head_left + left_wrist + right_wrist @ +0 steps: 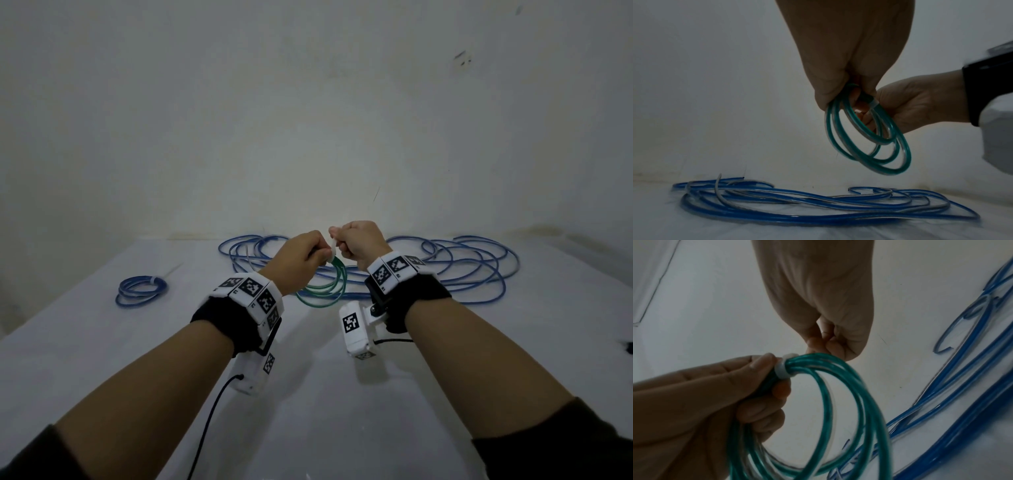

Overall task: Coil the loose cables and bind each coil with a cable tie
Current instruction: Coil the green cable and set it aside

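We hold the green coil [325, 286] up off the table [102, 342], between our two hands, in front of the wall [308, 102]. Our left hand [296, 262] grips the top of the coil, its fingers [764, 415] curled round the bunched strands and the thumb pressed just beside the tie [783, 369]. The white tie is wrapped round the bundle at that spot, snug against the strands as the right wrist view shows it. Our right hand [359, 243] is clenched just beside the left, nearly touching it, and pinches the tie's free tail, which runs up from the bundle into the fist in the head view. The rest of the green loops hang down freely below both hands, a little blurred in the wrist views. Behind the hands, along the far edge of the table near the wall, the loose blue cable [462, 270] lies spread in wide tangled loops; a pale strand runs among them at the left end. Well to the left sits a small blue coil [142, 291], flat on the table and already bound with its own white tie, whose tail sticks out toward the wall. Both wrists wear black bands [222, 325] with white marker blocks.
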Available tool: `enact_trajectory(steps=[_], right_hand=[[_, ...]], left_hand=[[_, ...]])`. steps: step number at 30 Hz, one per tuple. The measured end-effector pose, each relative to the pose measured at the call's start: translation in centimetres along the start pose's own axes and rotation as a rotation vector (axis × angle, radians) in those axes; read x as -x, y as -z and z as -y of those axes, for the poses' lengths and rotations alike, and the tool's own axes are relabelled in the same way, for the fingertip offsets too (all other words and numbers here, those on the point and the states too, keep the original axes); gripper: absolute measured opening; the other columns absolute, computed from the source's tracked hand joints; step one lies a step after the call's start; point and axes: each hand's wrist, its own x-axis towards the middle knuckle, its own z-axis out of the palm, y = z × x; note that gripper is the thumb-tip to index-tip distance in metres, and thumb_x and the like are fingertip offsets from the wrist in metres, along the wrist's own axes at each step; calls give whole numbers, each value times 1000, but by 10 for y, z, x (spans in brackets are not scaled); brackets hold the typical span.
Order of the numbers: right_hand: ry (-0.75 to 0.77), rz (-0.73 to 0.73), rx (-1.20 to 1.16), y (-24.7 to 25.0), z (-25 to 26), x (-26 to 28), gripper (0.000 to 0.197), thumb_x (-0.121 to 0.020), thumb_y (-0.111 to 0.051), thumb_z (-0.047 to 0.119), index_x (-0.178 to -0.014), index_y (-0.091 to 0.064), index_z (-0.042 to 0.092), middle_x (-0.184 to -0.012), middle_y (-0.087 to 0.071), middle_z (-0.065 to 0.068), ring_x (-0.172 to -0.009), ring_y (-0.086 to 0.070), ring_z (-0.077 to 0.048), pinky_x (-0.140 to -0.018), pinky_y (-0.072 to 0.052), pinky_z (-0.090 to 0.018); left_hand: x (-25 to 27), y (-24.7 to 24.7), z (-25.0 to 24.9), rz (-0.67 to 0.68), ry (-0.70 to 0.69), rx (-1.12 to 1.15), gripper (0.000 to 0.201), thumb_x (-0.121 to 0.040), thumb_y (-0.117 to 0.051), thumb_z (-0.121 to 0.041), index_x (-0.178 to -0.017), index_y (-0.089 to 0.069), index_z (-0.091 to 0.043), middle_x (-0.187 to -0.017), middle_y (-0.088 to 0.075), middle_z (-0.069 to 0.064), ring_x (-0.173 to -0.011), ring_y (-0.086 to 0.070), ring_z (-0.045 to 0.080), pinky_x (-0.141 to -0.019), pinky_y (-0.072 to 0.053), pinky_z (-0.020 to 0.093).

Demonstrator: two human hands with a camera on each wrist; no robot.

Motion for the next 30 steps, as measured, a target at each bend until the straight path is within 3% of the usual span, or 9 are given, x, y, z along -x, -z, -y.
enact_trajectory(steps=[4,6,11,16,18,21,24,27,30], right_hand=[[5,-20,91,-10,6,0,28,-83,-67,13,-59,-54,8,-66,-54,-12,-57,-44,-19,-61,-41,-30],[5,-20,119,-14,9,0,27,-81,-69,17,-59,-56,9,-68,-55,-13,-62,-45,-24,-66,-40,-34],[97,35,57,-18,15,9,20,-83,-68,17,-67,-61,9,-61,-56,-6,-56,-47,-18,-59,-43,-30],[271,-23,174,-32,28,18,16,-85,-65,23,-89,-57,11,-81,-60,-7,-65,-56,-18,-67,-50,-34],[248,89,130,-41,29,24,4,-89,-56,9,-91,-56,5,-76,-61,-12,-56,-57,-19,-59,-53,-31],[223,233,108,-57,27,34,13,-93,-47,3,-98,-59,1,-78,-63,-13,-60,-61,-22,-65,-57,-35],[251,245,102,-75,26,37,17,-95,-47,7,-105,-59,0,-89,-63,-15,-69,-63,-22,-67,-58,-33],[269,249,116,-92,25,36,23,-92,-56,13,-109,-60,-1,-101,-66,-19,-85,-67,-29,-67,-58,-32],[286,234,146,-109,20,33,24,-83,-68,14,-102,-64,0,-98,-68,-21,-91,-67,-33,-81,-56,-45]], left_hand=[[0,2,6,4,43,16,22,-94,-48,-13,-73,-48,-19,-66,-50,-7,-55,-41,3,-52,-32,13],[1,5,6,-7,64,45,16,-94,-48,-13,-78,-50,-13,-67,-52,-9,-53,-45,-2,-52,-33,10],[0,9,12,-86,154,72,12,-94,-50,-17,-86,-55,-10,-72,-55,-9,-64,-48,1,-60,-37,13],[-3,25,22,-429,275,161,7,-88,-59,-17,-85,-59,-11,-82,-63,3,-78,-56,16,-68,-42,19],[-4,33,27,-523,317,227,5,-86,-61,-15,-84,-59,-11,-85,-63,5,-82,-58,19,-78,-47,29],[-5,39,31,-585,382,357,8,-86,-61,-15,-80,-55,-15,-82,-62,5,-82,-60,22,-79,-49,34],[-2,45,35,-559,473,544,12,-92,-51,-18,-80,-53,-17,-82,-59,3,-80,-57,20,-74,-49,31],[6,54,40,-494,490,685,17,-97,-40,-15,-92,-56,-11,-97,-60,9,-87,-58,19,-77,-51,29],[15,67,48,-449,460,611,23,-97,-37,-11,-105,-59,-7,-107,-60,10,-95,-58,17,-76,-49,24]])
